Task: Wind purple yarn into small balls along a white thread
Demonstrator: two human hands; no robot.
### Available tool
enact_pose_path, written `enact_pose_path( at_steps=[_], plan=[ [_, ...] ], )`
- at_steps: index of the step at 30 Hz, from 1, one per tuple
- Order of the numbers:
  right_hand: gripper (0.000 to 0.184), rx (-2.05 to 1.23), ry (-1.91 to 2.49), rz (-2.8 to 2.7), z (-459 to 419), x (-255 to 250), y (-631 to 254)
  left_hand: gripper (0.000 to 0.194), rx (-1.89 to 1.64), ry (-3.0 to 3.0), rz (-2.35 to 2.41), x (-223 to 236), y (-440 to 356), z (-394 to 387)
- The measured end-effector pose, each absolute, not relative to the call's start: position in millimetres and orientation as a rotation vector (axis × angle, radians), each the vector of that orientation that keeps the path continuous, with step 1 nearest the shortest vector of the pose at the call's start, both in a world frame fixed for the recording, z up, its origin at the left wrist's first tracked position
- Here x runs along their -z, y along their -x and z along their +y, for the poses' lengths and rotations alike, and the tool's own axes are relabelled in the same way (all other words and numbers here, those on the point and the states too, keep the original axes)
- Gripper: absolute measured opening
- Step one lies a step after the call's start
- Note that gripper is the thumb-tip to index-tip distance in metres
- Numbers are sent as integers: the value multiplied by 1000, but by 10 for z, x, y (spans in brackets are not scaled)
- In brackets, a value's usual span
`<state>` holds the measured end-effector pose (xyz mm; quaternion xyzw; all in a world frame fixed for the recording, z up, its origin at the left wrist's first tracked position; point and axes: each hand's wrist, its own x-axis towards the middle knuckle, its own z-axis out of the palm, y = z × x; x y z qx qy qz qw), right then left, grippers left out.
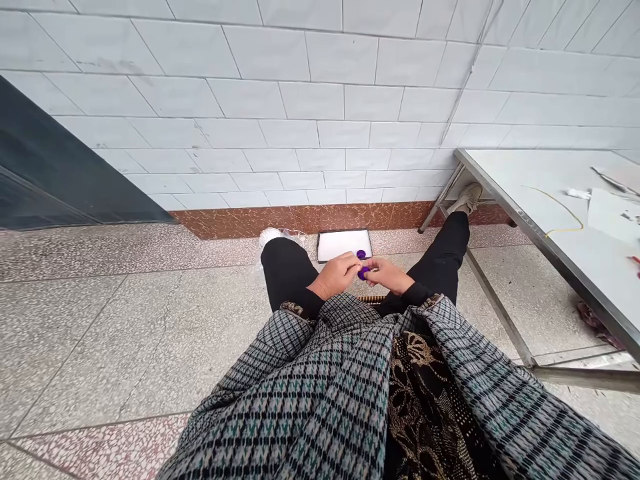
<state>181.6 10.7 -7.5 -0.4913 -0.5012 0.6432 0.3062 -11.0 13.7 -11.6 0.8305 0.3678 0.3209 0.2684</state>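
Both hands meet in front of my lap. My right hand [389,275] is closed around a small round purple piece [363,273], gripping it between thumb and fingers. Its exact kind is too small to tell. My left hand [336,275] is closed in a pinch right beside that piece, its fingertips meeting those of the right. What the left fingertips hold, if anything, is hidden. Just beyond the fingers shows a second purple round piece [361,254], over the near right corner of a shallow white tray [340,244] with a dark rim, low near the wall.
On the right stands a metal-edged table [540,200], bearing a yellow strip [567,208], a thin metal tool [613,180] and small scraps. A white bundle [271,233] in clear plastic lies beyond my left knee. The tiled wall [320,100] rises ahead; a dark panel [65,167] stands left.
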Motion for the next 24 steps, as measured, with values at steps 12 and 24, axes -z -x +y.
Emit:
enact_pose_path(
  at_steps=[12, 24],
  plan=[
    [39, -1707, 938, -975, 128, -78, -1819, 22, -763, -2158, 921, 262, 71, 141],
    [22, -1201, 1399, -1603, 187, 52, -1818, 24, -606, -2432, 896, -28, 105, 115]
  ],
)
